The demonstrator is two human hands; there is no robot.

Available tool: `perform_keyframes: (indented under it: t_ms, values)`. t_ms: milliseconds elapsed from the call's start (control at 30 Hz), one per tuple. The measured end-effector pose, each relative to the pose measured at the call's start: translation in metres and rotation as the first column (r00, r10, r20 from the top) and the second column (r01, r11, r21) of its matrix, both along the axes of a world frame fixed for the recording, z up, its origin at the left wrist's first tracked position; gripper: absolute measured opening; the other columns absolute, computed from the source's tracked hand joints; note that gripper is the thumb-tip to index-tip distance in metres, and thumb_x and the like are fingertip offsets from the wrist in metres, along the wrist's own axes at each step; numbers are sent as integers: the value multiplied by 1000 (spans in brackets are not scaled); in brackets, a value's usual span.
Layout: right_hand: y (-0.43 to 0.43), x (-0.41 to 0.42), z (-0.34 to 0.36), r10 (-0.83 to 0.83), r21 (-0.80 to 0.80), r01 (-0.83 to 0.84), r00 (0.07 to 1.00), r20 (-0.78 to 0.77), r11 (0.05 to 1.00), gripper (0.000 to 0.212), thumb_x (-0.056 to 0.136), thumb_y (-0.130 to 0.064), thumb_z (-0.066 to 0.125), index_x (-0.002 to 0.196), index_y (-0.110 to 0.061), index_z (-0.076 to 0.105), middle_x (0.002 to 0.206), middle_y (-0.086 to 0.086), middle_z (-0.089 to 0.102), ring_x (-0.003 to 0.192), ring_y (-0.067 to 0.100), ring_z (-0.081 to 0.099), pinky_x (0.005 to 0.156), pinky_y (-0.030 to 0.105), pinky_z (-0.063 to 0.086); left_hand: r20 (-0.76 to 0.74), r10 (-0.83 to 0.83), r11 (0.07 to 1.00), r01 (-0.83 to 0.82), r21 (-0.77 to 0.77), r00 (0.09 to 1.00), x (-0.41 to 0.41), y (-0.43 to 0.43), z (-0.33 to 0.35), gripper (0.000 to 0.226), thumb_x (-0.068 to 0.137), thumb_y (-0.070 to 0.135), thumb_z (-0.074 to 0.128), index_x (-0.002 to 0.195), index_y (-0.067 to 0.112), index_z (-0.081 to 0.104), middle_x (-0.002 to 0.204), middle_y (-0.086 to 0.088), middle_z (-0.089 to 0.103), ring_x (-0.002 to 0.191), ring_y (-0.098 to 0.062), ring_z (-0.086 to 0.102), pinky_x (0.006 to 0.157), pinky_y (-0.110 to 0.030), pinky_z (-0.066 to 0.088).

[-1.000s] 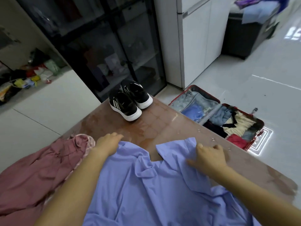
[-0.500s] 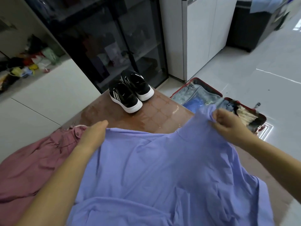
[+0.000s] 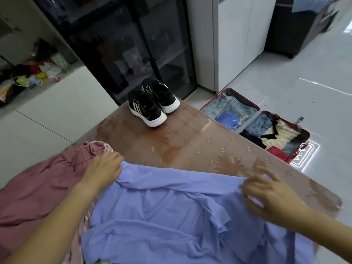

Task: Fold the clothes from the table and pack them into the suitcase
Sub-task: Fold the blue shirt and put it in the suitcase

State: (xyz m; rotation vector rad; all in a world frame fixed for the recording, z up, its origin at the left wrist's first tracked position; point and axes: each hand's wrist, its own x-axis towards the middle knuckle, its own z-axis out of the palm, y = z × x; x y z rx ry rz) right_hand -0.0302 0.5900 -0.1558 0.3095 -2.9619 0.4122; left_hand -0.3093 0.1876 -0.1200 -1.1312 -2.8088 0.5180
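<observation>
- two bare hands are on one lilac-blue shirt point(image 3: 162, 216), which lies spread and wrinkled across the near part of the table point(image 3: 190, 147), not yet folded.
- our left hand point(image 3: 103, 169) sits at the shirt's far left corner, fingers curled down over the edge and gripping the cloth there.
- our right hand point(image 3: 270, 195) lies on the shirt's far right edge, fingers spread and fairly straight on the fabric, clasping nothing that we can see; its outline is blurred.
- between the two hands the shirt's far edge runs in a nearly straight line across the table, and a loose flap of cloth is bunched just left of our right hand.
- a pink garment point(image 3: 38, 187) lies crumpled on the table's left side, touching the shirt.
- a pair of black sneakers point(image 3: 152, 103) with white soles stands at the table's far corner, well apart from the shirt.
- the red suitcase point(image 3: 236, 106) lies open on the floor point(image 3: 304, 82) beyond the table's right edge; its right half holds clothes in blue, cream, black and red, its left half has a grey lining with something blue in it.
- behind the table stand a dark glass cabinet point(image 3: 123, 44) and a white cabinet point(image 3: 234, 40).
</observation>
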Motion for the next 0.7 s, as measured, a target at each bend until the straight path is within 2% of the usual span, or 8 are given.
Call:
perform_keyframes:
  t_ms: [33,100,167,233,367,533,600,700]
  values:
    - [3,-9,0,-140,30,139,990,10,990,34,93,-41,32,84,-28,62,84,-6,67,82,22,65,101,39,27,26,20,1000,-19,-17,999,-4,5,-4,33,55,15,82,85,17,69,85,-1,67,75,-26,65,59,-34,52]
    - [8,-21,-5,-305,147,286,944,124,947,22,84,-44,54,98,-28,60,87,-2,68,80,27,68,97,46,25,76,35,996,-28,-84,996,-6,13,-11,55,39,11,90,90,18,72,84,0,70,74,-23,68,62,-34,54]
    - [9,-25,-17,-355,276,281,894,274,919,48,57,-41,82,99,-25,66,80,-2,69,75,26,69,97,51,23,125,65,972,-34,-233,990,-7,19,-18,47,46,16,88,89,20,70,80,1,68,77,-24,66,68,-34,50]
    - [9,-23,-16,-325,321,209,872,366,924,43,46,-41,87,82,-26,68,63,-5,64,66,21,67,97,50,23,104,84,962,-54,-269,991,-7,23,-22,29,54,16,84,75,21,65,71,-1,64,72,-26,63,66,-34,47]
    - [26,-25,-13,-408,372,283,855,320,884,19,61,-33,82,66,-32,63,66,-9,63,73,17,67,98,50,25,-7,107,991,-107,-79,994,-13,27,-21,32,49,3,83,58,16,55,61,-6,52,58,-29,56,51,-33,43]
    - [33,-26,-14,-429,383,286,825,369,879,15,75,-46,67,86,-36,62,91,-10,61,98,16,62,104,56,28,74,272,961,-274,33,960,-1,27,-14,18,75,20,74,89,14,64,95,-8,62,94,-33,57,76,-42,47]
    - [26,-33,-13,-413,358,293,851,325,887,24,73,-49,65,91,-33,63,94,-6,62,97,21,63,101,58,31,169,377,894,-405,189,911,8,18,-14,31,80,25,70,108,14,62,113,-9,59,109,-33,53,87,-43,45]
    - [6,-60,-5,-349,245,287,897,270,926,34,74,-54,67,96,-29,65,98,-1,63,96,27,64,101,60,29,258,460,698,-525,486,850,32,-7,-9,29,80,18,69,107,11,64,108,-15,63,102,-36,57,85,-42,45]
